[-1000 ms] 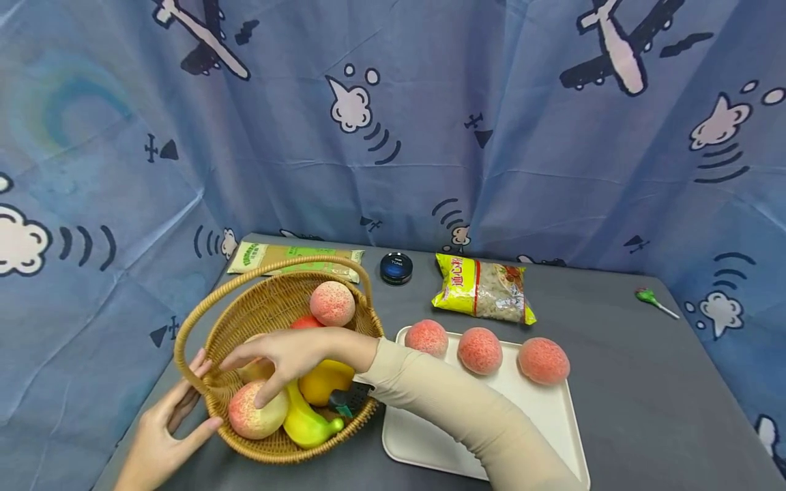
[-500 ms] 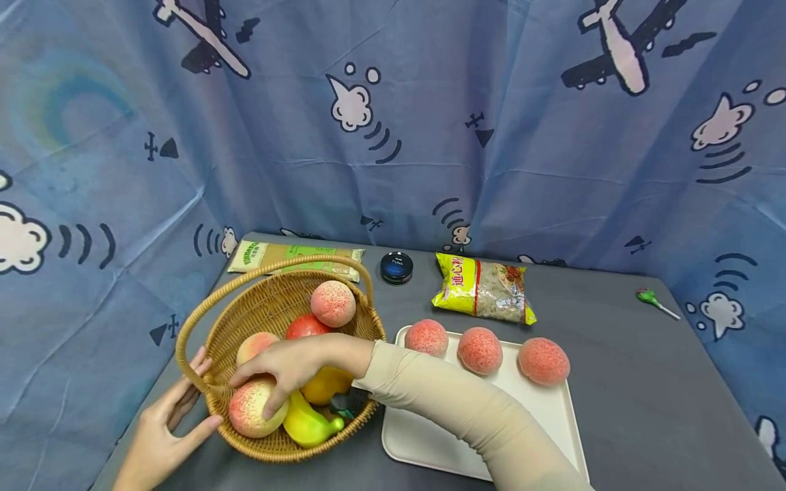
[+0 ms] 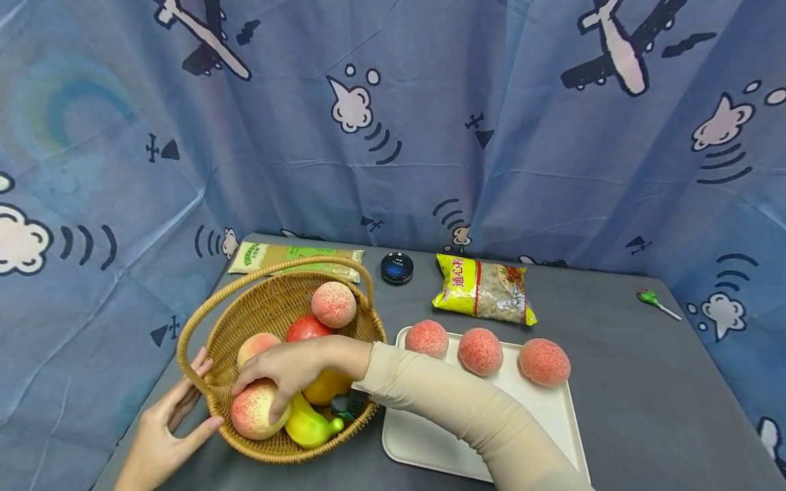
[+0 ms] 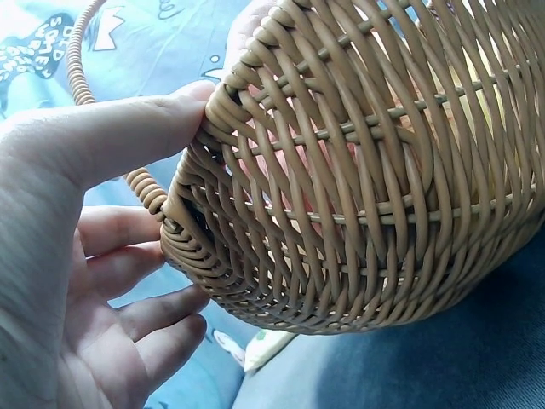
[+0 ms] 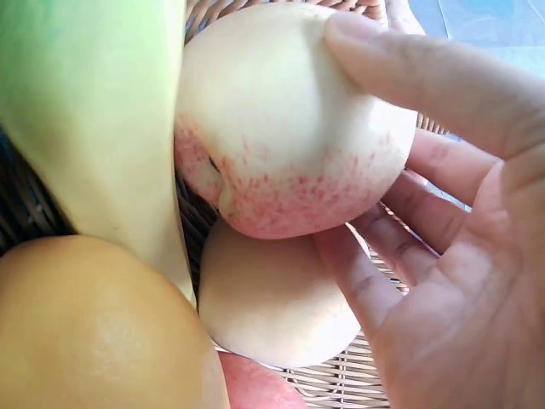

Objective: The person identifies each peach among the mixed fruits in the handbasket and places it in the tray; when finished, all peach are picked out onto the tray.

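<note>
My right hand (image 3: 288, 369) reaches into a wicker basket (image 3: 258, 314) and grips a pale peach with red speckles (image 3: 254, 411). In the right wrist view, the thumb lies on one side of this peach (image 5: 281, 128) and the fingers on the other. A second peach (image 3: 254, 344) sits behind that hand, and a green-yellow banana (image 3: 307, 426) lies beside the held peach. My left hand (image 3: 162, 423) touches the basket's left end with extended fingers. In the left wrist view, its thumb tip rests against the woven rim (image 4: 223, 111), by the handle's foot.
Also in the basket are a red round fruit (image 3: 305, 328), an orange-yellow fruit (image 3: 328, 385) and a pink peach (image 3: 333, 305). A white tray (image 3: 424, 433) bears three pink peaches (image 3: 480, 351). Behind stand a tuna tin (image 3: 396, 268), pasta bag (image 3: 485, 290) and flat packet (image 3: 258, 258); a lollipop (image 3: 657, 302) lies right.
My right hand has come down onto the front peach and closed its thumb and fingers about it; the peach has shifted slightly right. The left hand stays at the basket.
</note>
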Tool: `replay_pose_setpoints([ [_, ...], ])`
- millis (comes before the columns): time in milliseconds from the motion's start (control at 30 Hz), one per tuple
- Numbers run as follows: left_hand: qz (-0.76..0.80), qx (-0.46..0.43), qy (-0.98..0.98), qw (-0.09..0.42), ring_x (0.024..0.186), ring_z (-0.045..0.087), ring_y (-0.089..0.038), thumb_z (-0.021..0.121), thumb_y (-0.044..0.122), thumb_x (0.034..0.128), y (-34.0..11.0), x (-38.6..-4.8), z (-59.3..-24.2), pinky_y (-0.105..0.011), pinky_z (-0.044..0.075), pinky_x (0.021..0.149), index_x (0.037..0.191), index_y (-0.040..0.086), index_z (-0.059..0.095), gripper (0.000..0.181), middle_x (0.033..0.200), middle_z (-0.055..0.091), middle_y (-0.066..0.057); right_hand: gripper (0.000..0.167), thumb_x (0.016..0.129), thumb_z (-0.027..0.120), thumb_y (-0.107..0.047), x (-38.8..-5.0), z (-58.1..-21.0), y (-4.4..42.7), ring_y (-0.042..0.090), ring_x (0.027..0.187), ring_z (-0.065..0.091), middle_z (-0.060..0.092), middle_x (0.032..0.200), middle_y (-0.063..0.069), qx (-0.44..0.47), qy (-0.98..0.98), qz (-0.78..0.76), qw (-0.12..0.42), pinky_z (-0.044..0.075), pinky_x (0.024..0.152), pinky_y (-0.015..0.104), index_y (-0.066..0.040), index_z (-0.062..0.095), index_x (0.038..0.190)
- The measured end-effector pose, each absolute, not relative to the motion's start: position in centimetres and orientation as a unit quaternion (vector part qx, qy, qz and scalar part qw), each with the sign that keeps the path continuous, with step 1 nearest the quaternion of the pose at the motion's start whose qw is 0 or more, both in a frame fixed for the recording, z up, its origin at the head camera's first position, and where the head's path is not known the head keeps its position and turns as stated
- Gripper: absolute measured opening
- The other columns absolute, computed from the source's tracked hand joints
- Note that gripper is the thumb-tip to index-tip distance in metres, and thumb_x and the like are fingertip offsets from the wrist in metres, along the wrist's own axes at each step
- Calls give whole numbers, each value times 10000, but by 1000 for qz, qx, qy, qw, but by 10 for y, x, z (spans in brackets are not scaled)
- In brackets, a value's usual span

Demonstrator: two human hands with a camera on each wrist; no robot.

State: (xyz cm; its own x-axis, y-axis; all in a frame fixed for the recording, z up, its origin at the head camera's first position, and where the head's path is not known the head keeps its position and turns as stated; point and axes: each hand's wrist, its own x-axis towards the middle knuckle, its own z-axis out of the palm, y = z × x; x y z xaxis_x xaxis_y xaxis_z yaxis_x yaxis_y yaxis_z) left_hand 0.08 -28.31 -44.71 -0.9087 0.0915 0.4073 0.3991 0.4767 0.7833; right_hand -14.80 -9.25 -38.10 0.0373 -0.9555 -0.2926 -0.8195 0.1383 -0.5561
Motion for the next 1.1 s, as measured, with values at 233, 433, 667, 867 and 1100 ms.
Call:
replay_pose_setpoints([
  [233,-487,-149,-846,159,1379,330,-24,691,-226,696,-283,0,-446,-76,382,1054,1416,-80,370,802,1541,235,-227,635,770,802,-281,-150,-379,-90,-43,1120,456,520,1331,-72,-657,678,-128,304,328,963,-11,-166,539,1337],
  [433,-480,-132,-854,150,1366,326,18,686,-212,714,-281,1,-445,-75,387,1045,1426,-63,365,796,1550,229,-204,632,772,798,-270,-154,-371,-85,-14,1159,431,531,1333,-46,-666,668,-168,286,325,972,-2,-141,539,1333],
  [667,-474,-121,-860,144,1356,323,47,680,-204,727,-281,3,-444,-67,389,1036,1430,-59,361,785,1555,220,-198,621,781,788,-297,-161,-362,-75,-41,1117,452,526,1303,-20,-657,665,-218,280,375,957,4,-121,531,1318],
  [867,-473,-120,-861,142,1361,315,45,678,-201,732,-281,2,-445,-75,395,1040,1432,-55,360,783,1554,217,-203,616,778,787,-247,-169,-358,-58,0,1118,469,530,1309,15,-636,663,-292,265,415,975,62,-104,524,1318],
  [1100,-474,-119,-860,145,1363,314,44,680,-206,727,-279,3,-442,-85,397,1042,1427,-62,365,781,1554,226,-195,620,796,778,-157,-170,-350,-31,61,1214,445,503,1353,92,-614,645,-373,260,403,1059,129,-36,499,1336],
])
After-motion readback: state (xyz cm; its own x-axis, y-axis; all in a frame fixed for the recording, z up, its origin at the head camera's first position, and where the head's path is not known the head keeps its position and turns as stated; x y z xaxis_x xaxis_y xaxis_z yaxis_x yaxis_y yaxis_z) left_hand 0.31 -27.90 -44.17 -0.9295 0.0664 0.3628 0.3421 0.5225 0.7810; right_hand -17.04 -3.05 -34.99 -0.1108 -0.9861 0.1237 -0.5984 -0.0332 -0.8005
